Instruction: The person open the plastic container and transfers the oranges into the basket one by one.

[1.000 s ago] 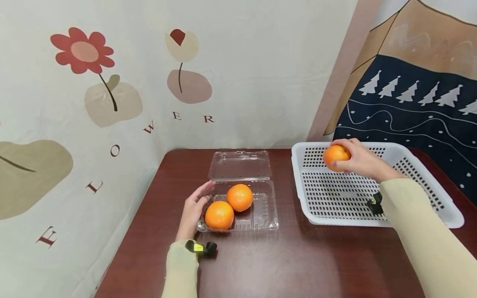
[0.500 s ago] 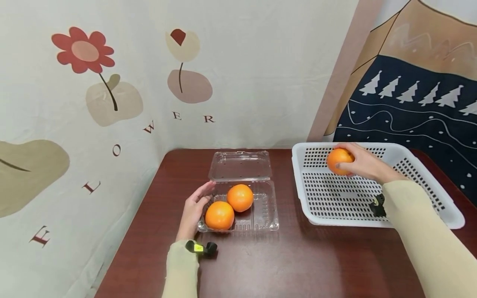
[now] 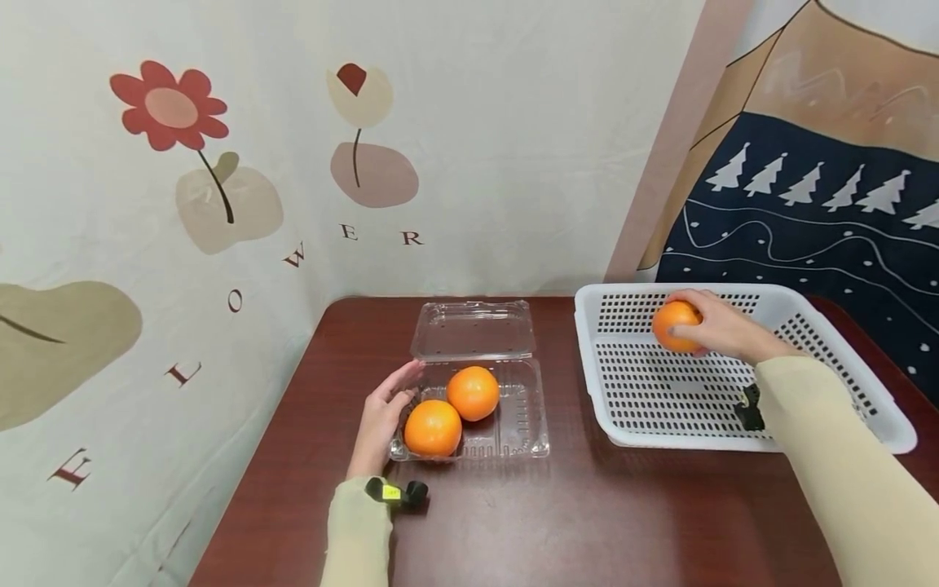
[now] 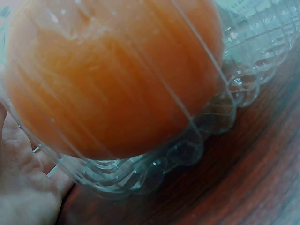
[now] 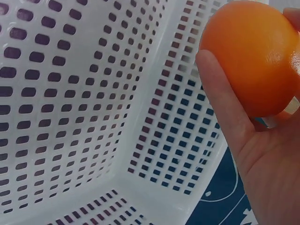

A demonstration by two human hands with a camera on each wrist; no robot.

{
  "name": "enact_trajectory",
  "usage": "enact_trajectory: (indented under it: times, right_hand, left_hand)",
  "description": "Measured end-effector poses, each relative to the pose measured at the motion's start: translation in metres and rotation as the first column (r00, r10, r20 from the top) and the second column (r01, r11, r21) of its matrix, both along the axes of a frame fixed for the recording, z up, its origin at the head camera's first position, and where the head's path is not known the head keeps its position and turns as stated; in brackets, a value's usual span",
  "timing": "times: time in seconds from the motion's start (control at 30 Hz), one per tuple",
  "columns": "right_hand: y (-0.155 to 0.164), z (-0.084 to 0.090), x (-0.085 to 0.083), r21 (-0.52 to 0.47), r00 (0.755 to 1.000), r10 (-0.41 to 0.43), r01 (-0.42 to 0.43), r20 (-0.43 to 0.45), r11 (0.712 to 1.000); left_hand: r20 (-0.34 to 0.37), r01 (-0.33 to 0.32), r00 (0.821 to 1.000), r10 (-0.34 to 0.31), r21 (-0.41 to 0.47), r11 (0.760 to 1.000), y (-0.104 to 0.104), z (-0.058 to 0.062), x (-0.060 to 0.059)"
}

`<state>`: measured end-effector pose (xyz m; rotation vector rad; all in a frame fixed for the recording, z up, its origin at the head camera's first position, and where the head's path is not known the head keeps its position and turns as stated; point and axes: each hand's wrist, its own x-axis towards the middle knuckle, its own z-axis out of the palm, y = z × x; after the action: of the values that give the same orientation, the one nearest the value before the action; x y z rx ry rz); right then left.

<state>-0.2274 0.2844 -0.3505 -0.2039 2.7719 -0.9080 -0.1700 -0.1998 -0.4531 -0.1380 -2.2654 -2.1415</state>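
Observation:
My right hand (image 3: 722, 326) grips an orange (image 3: 676, 326) over the white perforated basket (image 3: 609, 408). In the right wrist view the thumb lies along the side of that orange (image 5: 253, 56), the basket's holed wall beyond it. My left hand (image 3: 380, 420) rests at the left side of a clear plastic clamshell box (image 3: 524, 408), its fingers fairly straight along the edge. Two oranges sit in the box, a nearer orange (image 3: 433, 428) by my left hand and a farther orange (image 3: 473, 393). The left wrist view shows the nearer one through the ribbed clear wall (image 4: 211, 117).
The clear box's lid (image 3: 475, 330) lies folded back behind it. Both containers stand on a dark red-brown table (image 3: 528, 522). A printed cloth (image 3: 499, 163) hangs behind the table.
My right hand has moved slightly right and lower over the basket with the orange in its grip. The left hand and the two oranges in the box stay in place.

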Motion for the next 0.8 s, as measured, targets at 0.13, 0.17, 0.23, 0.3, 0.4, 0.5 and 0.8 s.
enact_trajectory:
  times: [0.13, 0.17, 0.23, 0.3, 0.4, 0.5, 0.8]
  right_hand:
    - [0.006, -0.004, -0.001, -0.001, 1.0, -0.004, 0.004, 0.003, 1.0]
    - [0.007, -0.004, -0.001, 0.003, 1.0, -0.004, 0.004, 0.004, 1.0]
    - [0.008, -0.005, -0.001, 0.01, 1.0, -0.009, 0.009, 0.009, 1.0]
    - [0.009, -0.006, -0.002, 0.019, 1.0, -0.012, 0.012, 0.014, 1.0]
    - [0.009, -0.009, -0.004, 0.005, 1.0, -0.005, 0.005, 0.027, 1.0]
    - [0.01, -0.012, -0.006, -0.01, 0.999, 0.009, -0.009, 0.041, 1.0]
    - [0.015, -0.018, -0.011, 0.002, 0.998, 0.013, -0.013, 0.053, 1.0]
  left_hand:
    - [-0.004, 0.003, 1.0, -0.003, -0.006, 1.0, 0.003, 0.009, 0.004]
    - [-0.005, 0.002, 1.0, -0.002, -0.007, 1.0, 0.003, 0.009, 0.004]
    - [-0.007, 0.003, 1.0, -0.003, -0.004, 1.0, 0.003, 0.009, 0.004]
    - [-0.008, 0.003, 1.0, -0.003, -0.003, 1.0, 0.003, 0.009, 0.004]
    - [-0.012, -0.001, 1.0, 0.0, -0.008, 1.0, 0.001, 0.01, 0.004]
    - [-0.009, -0.005, 1.0, 0.005, -0.012, 1.0, 0.001, 0.01, 0.004]
    - [0.002, 0.001, 1.0, -0.001, -0.012, 1.0, 0.004, 0.01, 0.006]
